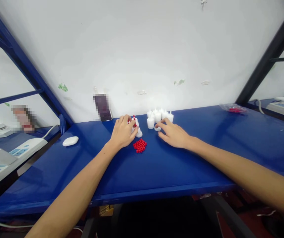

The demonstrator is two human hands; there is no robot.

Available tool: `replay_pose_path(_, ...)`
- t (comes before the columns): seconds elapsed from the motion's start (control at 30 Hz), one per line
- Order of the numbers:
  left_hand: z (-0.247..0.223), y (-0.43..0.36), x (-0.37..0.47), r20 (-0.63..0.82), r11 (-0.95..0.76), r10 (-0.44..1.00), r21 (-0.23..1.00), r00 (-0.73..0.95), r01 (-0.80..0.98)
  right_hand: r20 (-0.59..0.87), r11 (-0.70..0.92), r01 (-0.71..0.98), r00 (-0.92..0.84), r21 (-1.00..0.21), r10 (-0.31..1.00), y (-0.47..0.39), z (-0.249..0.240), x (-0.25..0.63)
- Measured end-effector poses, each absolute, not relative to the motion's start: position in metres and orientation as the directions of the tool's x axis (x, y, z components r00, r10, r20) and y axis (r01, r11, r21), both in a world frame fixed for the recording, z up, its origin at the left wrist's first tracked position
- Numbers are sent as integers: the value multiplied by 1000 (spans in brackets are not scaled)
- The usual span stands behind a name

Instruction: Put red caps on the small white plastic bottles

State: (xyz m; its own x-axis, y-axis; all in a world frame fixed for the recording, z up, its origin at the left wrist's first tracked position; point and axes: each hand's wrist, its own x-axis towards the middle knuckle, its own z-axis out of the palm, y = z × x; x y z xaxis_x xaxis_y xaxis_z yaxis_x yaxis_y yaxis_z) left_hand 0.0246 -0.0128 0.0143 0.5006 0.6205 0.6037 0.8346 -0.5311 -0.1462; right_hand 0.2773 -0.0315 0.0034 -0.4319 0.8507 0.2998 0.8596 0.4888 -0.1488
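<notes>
My left hand (pixel 123 131) is at a group of small white pieces (pixel 139 133), some with red tips. Its fingers are bent together at a red and white piece, and what they grip is too small to make out. Just in front lies a pile of small red beads (pixel 140 145). To the right, my right hand (pixel 172 133) has thumb and forefinger around a low white round piece (pixel 157 128) on the table. Behind that hand stand several white cylinders with thin tips (pixel 158 115).
The blue table (pixel 162 172) meets a white wall. A white oval case (pixel 70 141) lies at left, with a power strip (pixel 20 152) beyond it. A phone (pixel 103 107) leans on the wall. A plastic bag with red pieces (pixel 235 109) lies at the back right.
</notes>
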Motion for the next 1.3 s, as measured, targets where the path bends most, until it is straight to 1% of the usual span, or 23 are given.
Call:
replay_pose_path(0.13,15,-14,23,620,-550,609,-120,495,827,243,504,854,-466,-126,851,-30,0,277)
replay_pose_path(0.33,15,-15,22,587,-594,609,-110,534,797,234,518,845,-481,-134,845,-31,2,276)
replay_pose_path(0.47,24,-20,13,555,-662,562,-142,613,736,232,525,841,-489,-130,841,-35,1,275)
replay_pose_path(0.53,33,-25,4,494,-697,567,-139,659,704,251,529,838,-488,-135,836,-38,2,274)
replay_pose_path(0.57,37,-29,0,446,-702,594,-119,669,702,274,534,834,-485,-142,830,-39,2,273)
replay_pose_path(0.67,50,-39,-10,325,-666,695,-49,642,745,371,570,801,-482,-180,794,-44,6,269)
replay_pose_path(0.77,56,-44,-14,214,-622,767,19,605,782,440,649,726,-518,-228,734,-48,10,266)
replay_pose_path(0.87,55,-41,-15,108,-591,806,85,582,802,457,730,628,-584,-270,671,-50,11,265)
replay_pose_path(1.0,57,-41,-17,43,-594,802,156,596,789,445,775,532,-634,-341,632,-53,11,264)
replay_pose_path(1.07,62,-47,-16,68,-595,801,205,595,777,441,751,487,-611,-446,658,-56,13,260)
replay_pose_path(1.1,65,-52,-14,111,-599,799,234,591,765,424,715,449,-590,-535,687,-57,16,257)
replay_pose_path(1.17,70,-63,-7,258,-629,778,299,573,718,349,585,322,-560,-744,752,-58,23,248)
replay_pose_path(1.2,72,-68,-2,351,-662,746,311,565,681,302,501,242,-560,-831,772,-58,28,243)
replay_pose_path(1.23,72,-72,4,439,-703,702,303,561,643,268,424,165,-565,-890,781,-58,32,238)
replay_pose_path(1.3,71,-80,14,555,-753,623,235,552,614,252,338,49,-572,-940,781,-55,41,230)
